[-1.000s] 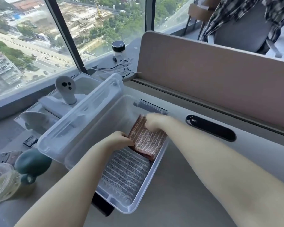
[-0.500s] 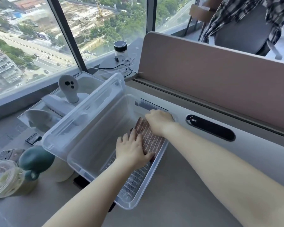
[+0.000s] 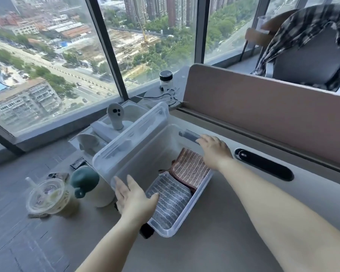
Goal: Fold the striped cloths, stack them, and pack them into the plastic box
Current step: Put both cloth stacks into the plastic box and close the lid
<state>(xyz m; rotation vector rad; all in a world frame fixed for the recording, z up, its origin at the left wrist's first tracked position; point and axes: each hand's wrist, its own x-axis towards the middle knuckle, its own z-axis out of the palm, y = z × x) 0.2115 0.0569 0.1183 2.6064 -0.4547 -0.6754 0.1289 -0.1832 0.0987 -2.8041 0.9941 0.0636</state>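
Hands off the cloths, both grips released.
Left hand (image 3: pixel 133 199) had lifted from the brown striped cloth (image 3: pixel 190 169) and hovered flat, fingers spread, over the near-left rim of the plastic box (image 3: pixel 165 233). Right hand (image 3: pixel 214 152) had shifted to the grey latch (image 3: pixel 188 135), fingers relaxed, gripping nothing. The brown striped cloth lay in the box just beneath the right wrist, overlapping the grey striped cloth (image 3: pixel 169 201) beside the left thumb.

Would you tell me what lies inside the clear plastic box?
A folded grey striped cloth at the near end, and a folded reddish-brown striped cloth at the far end, partly over it. Anything beneath them is covered; the left hand hides part of the left wall of the box.
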